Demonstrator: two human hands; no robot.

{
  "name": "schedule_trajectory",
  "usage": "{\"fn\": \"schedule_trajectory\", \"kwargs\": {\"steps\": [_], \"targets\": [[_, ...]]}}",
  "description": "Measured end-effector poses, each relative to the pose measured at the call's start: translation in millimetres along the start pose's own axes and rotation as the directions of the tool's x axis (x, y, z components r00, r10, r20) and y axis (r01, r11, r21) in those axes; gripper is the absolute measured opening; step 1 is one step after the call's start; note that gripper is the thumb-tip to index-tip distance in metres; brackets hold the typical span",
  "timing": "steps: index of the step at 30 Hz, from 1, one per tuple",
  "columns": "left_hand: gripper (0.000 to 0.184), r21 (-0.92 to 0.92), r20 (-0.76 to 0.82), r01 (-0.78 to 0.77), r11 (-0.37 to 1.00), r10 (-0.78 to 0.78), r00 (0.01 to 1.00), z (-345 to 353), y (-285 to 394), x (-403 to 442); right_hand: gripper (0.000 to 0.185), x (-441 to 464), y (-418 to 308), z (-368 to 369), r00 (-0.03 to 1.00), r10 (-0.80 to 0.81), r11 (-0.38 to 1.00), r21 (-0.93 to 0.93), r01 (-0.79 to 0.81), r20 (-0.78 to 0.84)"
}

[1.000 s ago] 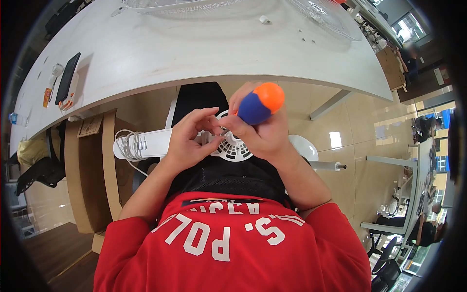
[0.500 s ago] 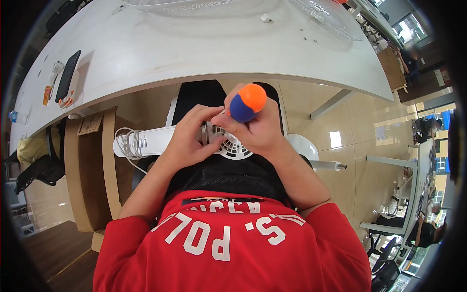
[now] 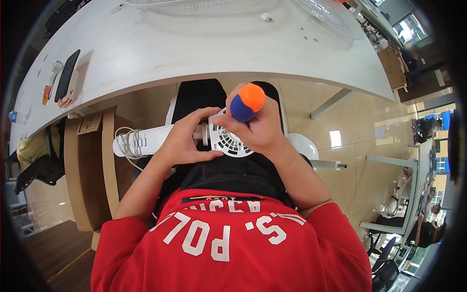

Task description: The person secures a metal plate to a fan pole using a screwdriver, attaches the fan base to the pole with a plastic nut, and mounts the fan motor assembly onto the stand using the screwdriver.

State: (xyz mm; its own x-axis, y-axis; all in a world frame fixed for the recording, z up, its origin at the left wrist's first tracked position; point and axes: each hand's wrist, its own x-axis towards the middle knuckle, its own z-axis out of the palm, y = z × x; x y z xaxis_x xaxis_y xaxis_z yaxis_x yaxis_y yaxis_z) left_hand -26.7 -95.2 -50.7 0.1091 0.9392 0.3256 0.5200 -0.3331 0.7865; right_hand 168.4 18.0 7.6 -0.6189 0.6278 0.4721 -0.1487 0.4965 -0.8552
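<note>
A white electric fan body lies across my lap, its slotted motor housing (image 3: 232, 144) facing up and its long white stand section (image 3: 154, 140) pointing left. My left hand (image 3: 187, 139) is wrapped round the neck beside the housing, with thumb and fingers on either side of it. In my right hand (image 3: 262, 127) is a screwdriver (image 3: 248, 102) with an orange and blue handle, held upright over the housing. The screwdriver's tip is hidden behind my right hand. A white cord (image 3: 127, 146) is looped round the stand section.
The white table (image 3: 204, 53) holds clear fan guards (image 3: 335, 19), a small white part (image 3: 266, 17), several tiny screws and a black phone (image 3: 68, 75). An open cardboard box (image 3: 90, 170) stands at left. A white disc (image 3: 302, 146) and pole (image 3: 327, 165) are at right.
My left hand has shifted left off the housing and its grip has widened, leaving more of the slotted housing in sight. My right hand and the screwdriver have barely moved.
</note>
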Motion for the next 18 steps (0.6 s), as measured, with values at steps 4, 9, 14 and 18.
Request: {"fn": "schedule_trajectory", "kwargs": {"steps": [4,9,14,18], "targets": [[0.087,-0.024,0.028,-0.010,1.000,0.010,1.000,-1.0,-2.7,1.0,0.039,0.0,2.0,-0.7,1.000,-0.005,1.000,-0.014,0.005,0.004],[0.077,0.064,0.036,-0.105,0.992,0.103,0.994,-1.1,-1.9,2.6,0.033,8.5,-0.8,-1.2,0.998,-0.047,0.998,-0.049,0.049,0.043],[0.074,0.084,0.016,-0.105,0.991,0.104,0.994,0.1,-1.9,0.1,0.057,19.6,-21.5,4.1,0.933,0.275,0.836,0.421,-0.352,0.233],[0.070,0.094,0.069,-0.026,0.995,0.020,0.997,-2.6,1.6,0.4,0.082,19.7,-16.6,-2.4,0.939,0.138,0.895,0.366,-0.255,0.316]]}}
